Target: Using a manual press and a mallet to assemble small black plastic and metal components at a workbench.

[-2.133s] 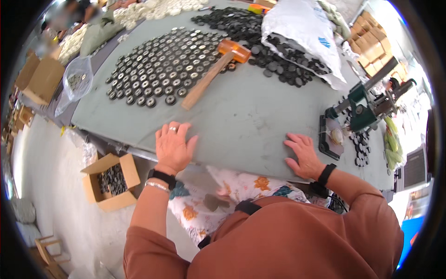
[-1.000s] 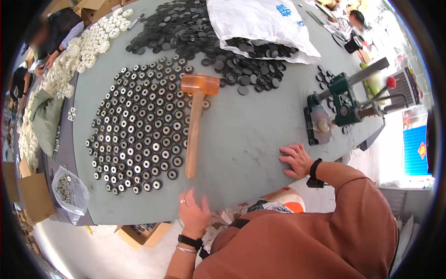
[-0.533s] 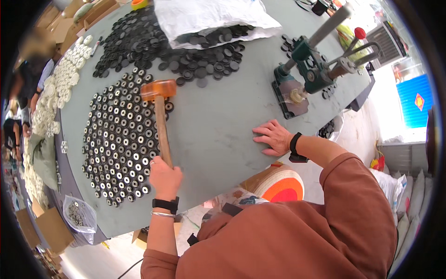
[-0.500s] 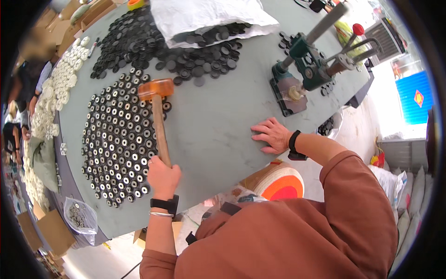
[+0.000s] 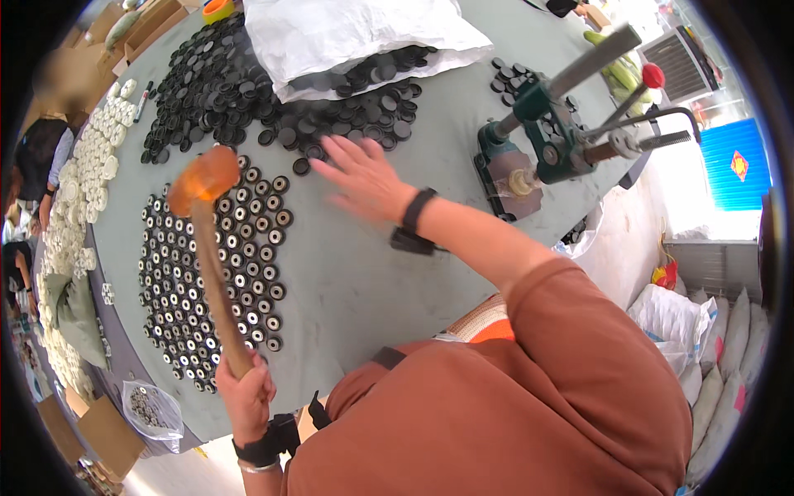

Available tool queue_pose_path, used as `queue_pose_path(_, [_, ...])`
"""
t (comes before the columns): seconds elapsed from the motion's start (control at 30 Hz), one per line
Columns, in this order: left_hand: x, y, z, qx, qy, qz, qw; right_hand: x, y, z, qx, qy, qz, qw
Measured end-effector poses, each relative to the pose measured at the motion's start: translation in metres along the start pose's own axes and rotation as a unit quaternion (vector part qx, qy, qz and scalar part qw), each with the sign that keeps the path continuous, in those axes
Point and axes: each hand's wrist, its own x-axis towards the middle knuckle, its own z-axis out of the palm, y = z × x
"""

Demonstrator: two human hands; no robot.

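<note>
Near-left of the white bag, the left hand is clamping its grip around an orange-headed mallet, while the right hand is spreading its grip apart near the bag.

The mallet head is glossy (plastic, apparently, though blurred), its handle wood, the loose discs smooth and matt.

I watch through the left fisheye on the person's head, facing down and forward past the brown top, near and large; the left hand and right hand show farther off, the grey-green table receding beyond, its edges bending.
</note>
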Motion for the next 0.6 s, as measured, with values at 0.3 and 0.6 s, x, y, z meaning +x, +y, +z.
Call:
queue_pose_path(0.3, [-0.027,0.013,0.001,-0.035,0.087,-0.009,0.996,0.092,0.053,0.080,-0.128,-0.090,-0.131,0.979])
queue_pose_path(0.6, [-0.004,-0.002,0.016,0.003,0.049,-0.073,0.996,0.108,0.082,0.078,-0.084,-0.040,-0.078,0.993])
